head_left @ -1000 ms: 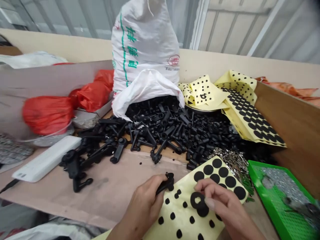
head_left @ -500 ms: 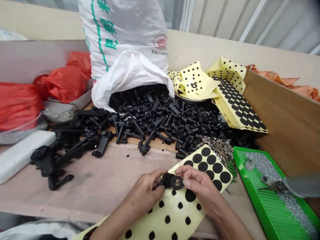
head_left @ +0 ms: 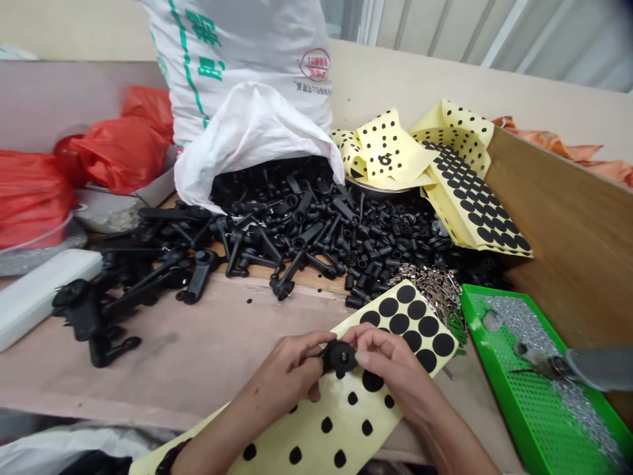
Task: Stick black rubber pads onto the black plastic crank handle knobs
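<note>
My left hand [head_left: 289, 376] is closed around a black plastic crank handle [head_left: 326, 361], much of which the fingers hide. A round black adhesive pad [head_left: 342, 357] with a hole in its middle lies against the handle's round end. With thumb and fingertips, my right hand [head_left: 388, 359] pinches the pad's right edge. Beneath both hands stretches a yellow backing sheet [head_left: 309, 439]. Large black discs [head_left: 399, 323] cover its far end, while small black dots are scattered over the near part.
Behind the hands, black handles [head_left: 301, 241] spill from a white sack [head_left: 257, 125]. A heap of metal pins [head_left: 435, 287] lies beside a green tray [head_left: 524, 422] of small metal pieces. More dotted sheets [head_left: 475, 204] rest by the wooden board [head_left: 558, 218]. Red bags [head_left: 119, 152] stand left.
The ring-shaped pad, earlier held with a light hole showing through, now sits dark over the handle's round end. Both hands remain close together; the view has shifted slightly.
</note>
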`<state>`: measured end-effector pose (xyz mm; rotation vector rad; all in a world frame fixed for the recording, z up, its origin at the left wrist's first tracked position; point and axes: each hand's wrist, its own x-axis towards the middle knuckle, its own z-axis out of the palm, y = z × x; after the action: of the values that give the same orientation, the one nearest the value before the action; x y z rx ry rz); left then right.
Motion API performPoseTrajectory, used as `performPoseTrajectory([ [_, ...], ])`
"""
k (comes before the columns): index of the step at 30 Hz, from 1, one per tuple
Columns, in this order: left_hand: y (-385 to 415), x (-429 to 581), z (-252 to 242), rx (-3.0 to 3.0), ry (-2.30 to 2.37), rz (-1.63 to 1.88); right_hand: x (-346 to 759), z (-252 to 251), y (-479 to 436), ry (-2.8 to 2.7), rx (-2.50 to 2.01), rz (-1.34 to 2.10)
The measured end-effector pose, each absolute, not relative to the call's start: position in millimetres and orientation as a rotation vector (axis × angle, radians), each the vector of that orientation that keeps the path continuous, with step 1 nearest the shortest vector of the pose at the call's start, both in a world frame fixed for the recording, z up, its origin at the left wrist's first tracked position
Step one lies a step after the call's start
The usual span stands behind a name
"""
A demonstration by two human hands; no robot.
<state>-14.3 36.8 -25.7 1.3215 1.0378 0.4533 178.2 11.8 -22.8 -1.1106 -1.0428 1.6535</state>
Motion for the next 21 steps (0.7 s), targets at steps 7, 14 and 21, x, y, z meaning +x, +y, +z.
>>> performPoseTrajectory([
  [7,37,-14,-11,1.368,1.057,0.418,177,-20,13,-1.045,-1.15,1.647],
  [14,36,-12,-2,1.371,1.044,0.426,178,-21,12,-1.109,-1.169,1.626],
  [21,36,-12,-4,1.327,1.036,0.436,177,-17,14,-1.17,-1.194,1.61],
])
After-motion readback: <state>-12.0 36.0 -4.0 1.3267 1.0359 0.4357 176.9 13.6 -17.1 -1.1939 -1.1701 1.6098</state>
